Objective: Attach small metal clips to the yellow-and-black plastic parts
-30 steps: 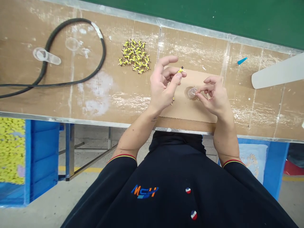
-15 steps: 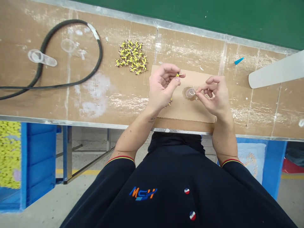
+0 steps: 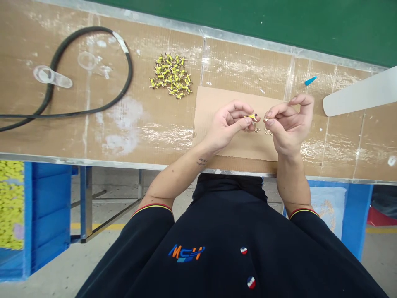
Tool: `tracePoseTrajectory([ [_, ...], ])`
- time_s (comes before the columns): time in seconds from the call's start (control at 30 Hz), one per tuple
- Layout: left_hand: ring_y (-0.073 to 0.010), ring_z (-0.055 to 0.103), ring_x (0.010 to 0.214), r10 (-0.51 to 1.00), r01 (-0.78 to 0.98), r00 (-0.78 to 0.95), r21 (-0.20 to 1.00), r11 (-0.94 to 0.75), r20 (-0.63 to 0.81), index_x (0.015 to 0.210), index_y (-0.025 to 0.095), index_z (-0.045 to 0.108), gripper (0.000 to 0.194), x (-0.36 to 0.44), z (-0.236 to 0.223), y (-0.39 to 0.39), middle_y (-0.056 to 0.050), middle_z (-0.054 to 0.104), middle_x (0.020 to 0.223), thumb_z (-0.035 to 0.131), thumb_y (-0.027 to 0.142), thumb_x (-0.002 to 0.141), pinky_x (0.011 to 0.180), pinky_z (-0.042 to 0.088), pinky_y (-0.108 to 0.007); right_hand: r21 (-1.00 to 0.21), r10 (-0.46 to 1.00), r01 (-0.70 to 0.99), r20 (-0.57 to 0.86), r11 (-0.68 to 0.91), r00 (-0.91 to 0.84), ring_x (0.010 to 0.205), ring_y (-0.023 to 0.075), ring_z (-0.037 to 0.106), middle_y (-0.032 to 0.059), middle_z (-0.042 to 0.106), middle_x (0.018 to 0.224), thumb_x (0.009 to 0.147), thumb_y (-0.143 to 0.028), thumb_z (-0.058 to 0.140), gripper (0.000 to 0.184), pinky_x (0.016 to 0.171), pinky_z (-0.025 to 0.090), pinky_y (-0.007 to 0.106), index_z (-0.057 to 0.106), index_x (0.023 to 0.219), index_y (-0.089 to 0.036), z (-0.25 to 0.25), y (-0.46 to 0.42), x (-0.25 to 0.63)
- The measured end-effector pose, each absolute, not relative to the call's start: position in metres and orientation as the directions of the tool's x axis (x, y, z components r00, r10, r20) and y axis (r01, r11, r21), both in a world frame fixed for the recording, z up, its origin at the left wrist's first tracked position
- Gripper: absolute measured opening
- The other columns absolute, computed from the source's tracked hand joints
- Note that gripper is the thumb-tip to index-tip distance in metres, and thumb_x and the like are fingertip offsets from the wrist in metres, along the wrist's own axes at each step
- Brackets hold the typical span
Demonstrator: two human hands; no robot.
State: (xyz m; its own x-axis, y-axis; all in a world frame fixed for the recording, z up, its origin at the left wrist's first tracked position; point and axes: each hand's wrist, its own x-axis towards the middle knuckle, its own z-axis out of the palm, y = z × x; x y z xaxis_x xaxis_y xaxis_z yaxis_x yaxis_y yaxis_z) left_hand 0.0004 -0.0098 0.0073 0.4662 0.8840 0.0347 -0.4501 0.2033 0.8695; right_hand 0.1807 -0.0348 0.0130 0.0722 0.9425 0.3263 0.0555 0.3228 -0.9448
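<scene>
1. My left hand (image 3: 228, 126) pinches a small yellow figure (image 3: 252, 117) between thumb and forefinger, its dark end poking out past the fingertips on the right. The other fingers curl in behind.
2. My right hand (image 3: 290, 126) has thumb and forefinger pressed together on what looks like a tiny pale bit (image 3: 266, 120); the rest are raised and loosely spread. It sits just beside the figure, apart from it.
3. Just under and between my fingertips, small pale pieces (image 3: 268, 132) lie on the cardboard sheet (image 3: 211, 99). Beyond my left fingers, off to the left, is the pile of yellow figures (image 3: 173, 76); beyond my right fingers lies a blue cone (image 3: 310, 80).
4. I'd judge a light pinch best on the figure: firm enough that it won't roll, soft enough not to bend its thin parts.
5. The pale bit wants the very tips, so its free end shows and my thumb doesn't hide it.
6. I'd steady both hands low over the sheet, since a bit this small could slip and get lost among the loose ones.
</scene>
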Motion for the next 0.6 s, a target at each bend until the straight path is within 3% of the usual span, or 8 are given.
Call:
tracePoseTrajectory([
  [0.1, -0.0134, 0.076, 0.082, 0.888, -0.438, 0.459, 0.873, 0.214, 0.012, 0.115, 0.022, 0.068, 0.053, -0.0002, 0.0072, -0.0092, -0.003, 0.080, 0.100, 0.089, 0.054, 0.079, 0.080, 0.065, -0.028, -0.950, 0.948, 0.031, 0.312, 0.310, 0.060, 0.081, 0.0189, 0.076, -0.0049, 0.067, 0.093, 0.084, -0.059, 0.083, 0.063, 0.065, 0.070, 0.038, 0.037, 0.120, -0.038, 0.0122, -0.0351, 0.1791],
  [0.27, -0.0155, 0.079, 0.086, 0.927, -0.387, 0.374, 0.912, 0.138, 0.019, 0.103, 0.018, 0.070, 0.047, -0.0005, 0.0077, -0.0109, -0.004, 0.078, 0.098, 0.088, 0.055, 0.080, 0.082, 0.067, -0.029, -0.942, 0.942, -0.021, 0.333, 0.334, 0.054, 0.080, 0.0172, 0.077, -0.0073, 0.067, 0.090, 0.085, -0.055, 0.084, 0.060, 0.071, 0.072, 0.037, 0.038, 0.120, -0.038, 0.0129, -0.0354, 0.1764],
  [0.4, -0.0139, 0.079, 0.086, 0.949, -0.363, 0.305, 0.931, 0.042, 0.076, 0.105, 0.019, 0.069, 0.046, -0.0003, 0.0072, -0.0128, -0.003, 0.076, 0.098, 0.087, 0.053, 0.082, 0.080, 0.067, -0.026, -0.949, 0.949, -0.016, 0.314, 0.314, 0.041, 0.078, 0.0159, 0.076, -0.0082, 0.066, 0.087, 0.086, -0.053, 0.084, 0.058, 0.071, 0.071, 0.036, 0.038, 0.117, -0.036, 0.0127, -0.0371, 0.1727],
  [0.6, -0.0121, 0.078, 0.088, 0.941, -0.370, 0.285, 0.927, -0.067, 0.182, 0.090, 0.019, 0.075, 0.032, 0.0015, 0.0079, -0.0142, -0.003, 0.077, 0.094, 0.090, 0.045, 0.080, 0.081, 0.065, -0.023, -0.953, 0.952, 0.025, 0.301, 0.301, 0.048, 0.080, 0.0171, 0.075, -0.0069, 0.065, 0.089, 0.087, -0.059, 0.080, 0.057, 0.068, 0.069, 0.035, 0.036, 0.117, -0.037, 0.0110, -0.0384, 0.1708],
])
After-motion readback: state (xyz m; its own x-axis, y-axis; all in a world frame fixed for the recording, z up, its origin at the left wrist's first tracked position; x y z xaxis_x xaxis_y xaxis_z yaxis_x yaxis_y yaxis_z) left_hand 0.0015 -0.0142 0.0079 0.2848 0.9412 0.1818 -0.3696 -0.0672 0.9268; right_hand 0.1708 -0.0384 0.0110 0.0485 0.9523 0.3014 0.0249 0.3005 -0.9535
